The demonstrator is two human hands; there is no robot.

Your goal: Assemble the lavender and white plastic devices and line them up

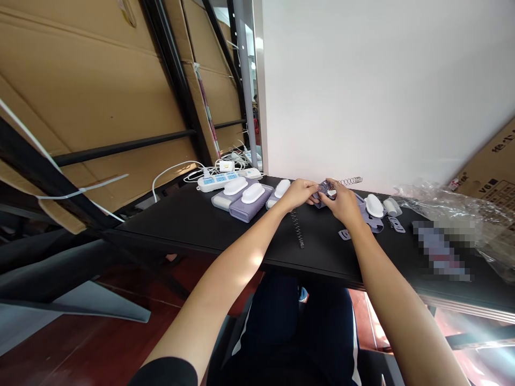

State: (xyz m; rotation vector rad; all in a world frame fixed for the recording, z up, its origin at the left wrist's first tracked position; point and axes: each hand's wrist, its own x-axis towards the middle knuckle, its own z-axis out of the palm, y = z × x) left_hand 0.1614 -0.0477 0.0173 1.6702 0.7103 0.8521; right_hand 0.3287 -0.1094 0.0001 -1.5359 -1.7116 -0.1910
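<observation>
My left hand point(300, 194) and my right hand point(343, 203) meet over the far side of the black table point(233, 241). Their fingers are closed around a small purple plastic part point(324, 187), partly hidden by the fingertips. A coil spring point(298, 230) lies on the table below my left hand. Beyond my right hand a second coil spring point(352, 180) shows. Right of my right hand is a purple housing with a white oval piece point(374, 206) on it. Near my right wrist lies a small flat purple piece point(345, 235).
Purple boxes point(245, 209) topped with white oval pieces stand left of my hands. Behind them is a white power strip point(219, 181) with tangled cables. Clear plastic wrap point(454, 209) and a cardboard box point(491, 166) sit at the right. A white wall point(382, 86) rises behind.
</observation>
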